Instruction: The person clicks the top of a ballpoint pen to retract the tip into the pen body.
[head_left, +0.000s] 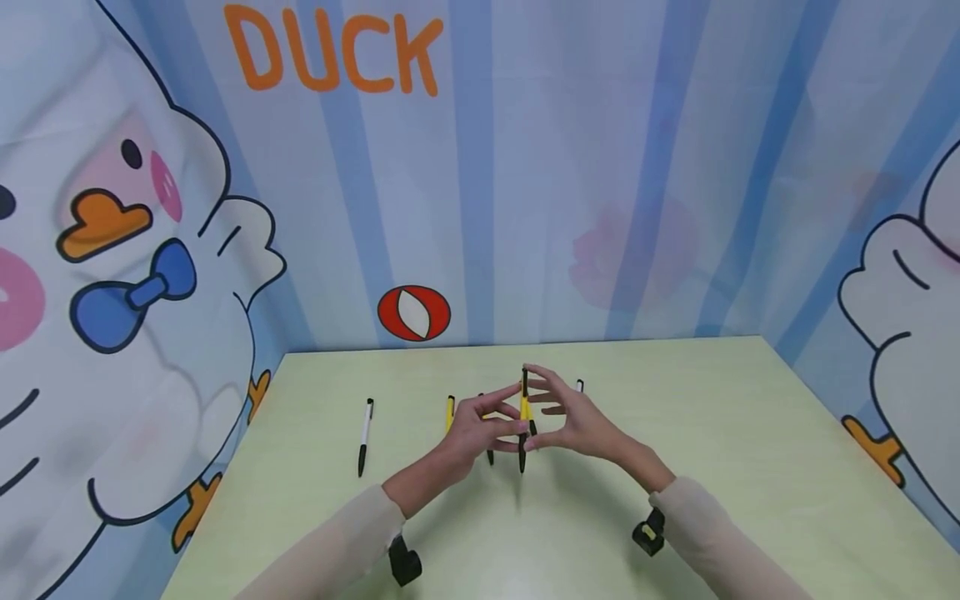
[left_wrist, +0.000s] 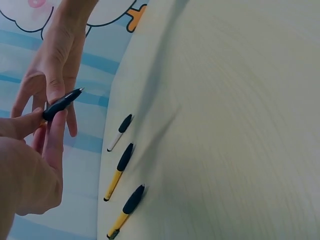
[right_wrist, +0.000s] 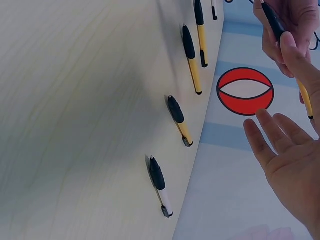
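A yellow ballpoint pen with a black grip (head_left: 522, 454) is held upright above the table, tip down. My left hand (head_left: 477, 429) pinches it by thumb and fingertips, plain in the left wrist view, where the black grip (left_wrist: 62, 104) shows. From the other side comes my right hand (head_left: 581, 419), its fingers spread and mostly straight. In the right wrist view its thumb lies along the held pen's grip (right_wrist: 273, 20); the index fingertip is at the pen's upper end in the head view. Behind the hands, a yellow pen (head_left: 491, 457) on the table is partly hidden.
Several pens lie in a row on the pale table (head_left: 300, 533): a white one (head_left: 364, 439) at left, a yellow one (head_left: 450, 412), others behind the hands, and a white one (right_wrist: 160, 184) at right. A patterned curtain (head_left: 525, 167) hangs behind the table's far edge.
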